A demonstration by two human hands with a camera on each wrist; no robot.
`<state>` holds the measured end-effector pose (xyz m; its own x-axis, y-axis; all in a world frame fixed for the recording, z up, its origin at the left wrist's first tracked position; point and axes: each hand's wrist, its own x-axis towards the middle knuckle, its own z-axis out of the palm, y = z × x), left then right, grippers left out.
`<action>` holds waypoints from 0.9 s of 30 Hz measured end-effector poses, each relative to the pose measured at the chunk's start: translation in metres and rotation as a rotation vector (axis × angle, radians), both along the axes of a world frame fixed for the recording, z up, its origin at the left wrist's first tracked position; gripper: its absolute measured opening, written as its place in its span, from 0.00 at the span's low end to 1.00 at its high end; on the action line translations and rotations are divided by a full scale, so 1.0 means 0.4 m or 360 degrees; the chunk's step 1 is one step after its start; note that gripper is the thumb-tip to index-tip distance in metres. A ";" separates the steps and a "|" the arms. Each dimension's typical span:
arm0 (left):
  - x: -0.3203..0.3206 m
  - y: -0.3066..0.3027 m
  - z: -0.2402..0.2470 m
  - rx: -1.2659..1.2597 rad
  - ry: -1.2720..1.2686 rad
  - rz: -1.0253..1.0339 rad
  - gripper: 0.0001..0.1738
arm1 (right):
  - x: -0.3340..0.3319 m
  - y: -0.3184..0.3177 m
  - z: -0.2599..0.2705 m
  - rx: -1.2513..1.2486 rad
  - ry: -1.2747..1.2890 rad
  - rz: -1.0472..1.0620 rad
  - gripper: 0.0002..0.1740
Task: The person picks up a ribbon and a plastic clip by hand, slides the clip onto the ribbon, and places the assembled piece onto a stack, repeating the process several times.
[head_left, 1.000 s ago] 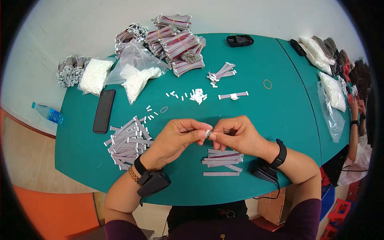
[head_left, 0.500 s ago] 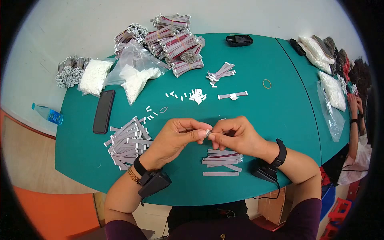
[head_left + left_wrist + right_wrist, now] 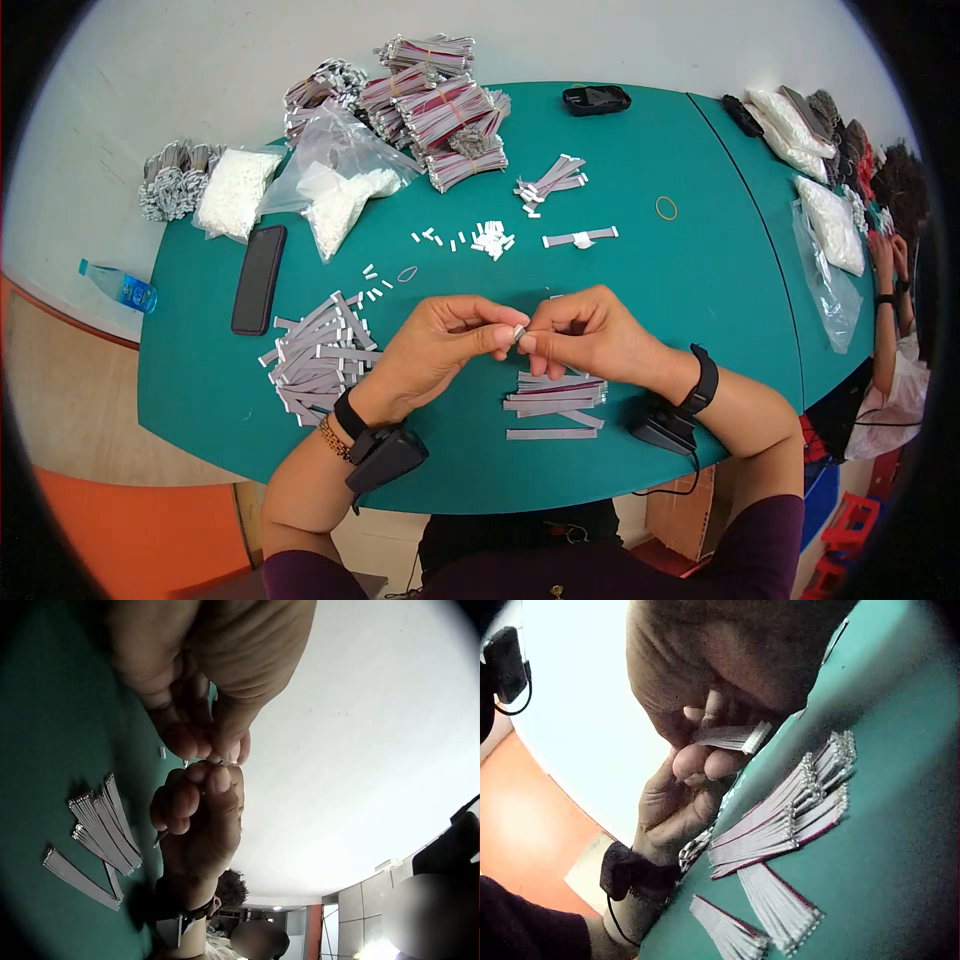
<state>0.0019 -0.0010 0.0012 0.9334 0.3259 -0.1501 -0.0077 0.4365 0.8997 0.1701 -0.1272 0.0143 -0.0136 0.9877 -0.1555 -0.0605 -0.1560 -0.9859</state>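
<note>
My two hands meet fingertip to fingertip over the table's middle in the head view. Thumb and forefinger of my left hand [image 3: 450,338] pinch a small white connector [image 3: 518,332]. My right hand [image 3: 595,335] pinches a grey ribbon cable [image 3: 731,740], whose free end with fine tips sticks out below the fingers in the right wrist view. The join of cable and connector is mostly hidden by fingertips. Right below the right hand lie several loose ribbon cables [image 3: 555,405], bare tips at their ends. A heap of cables with white end connectors [image 3: 315,360] lies left of my left hand.
Loose white connectors [image 3: 492,240] lie beyond the hands, near a few finished-looking cables [image 3: 555,185]. Bundled cables [image 3: 445,110], bags of white pieces [image 3: 340,195] and a phone [image 3: 260,280] stand farther back and left. A rubber band [image 3: 666,208] lies right. Another person's hands [image 3: 888,258] show at far right.
Both hands keep their place and their pinch. The small connector between the fingertips has tilted slightly, and the right hand has shifted a touch.
</note>
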 end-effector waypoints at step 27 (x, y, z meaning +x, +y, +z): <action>0.004 -0.004 0.005 0.0189 0.0001 0.0051 0.11 | 0.002 0.004 -0.006 -0.0030 0.0086 0.0001 0.09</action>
<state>0.0037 -0.0024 0.0032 0.9221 0.3712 -0.1095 -0.0192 0.3263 0.9451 0.1710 -0.1255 0.0118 -0.0232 0.9846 -0.1731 -0.1132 -0.1746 -0.9781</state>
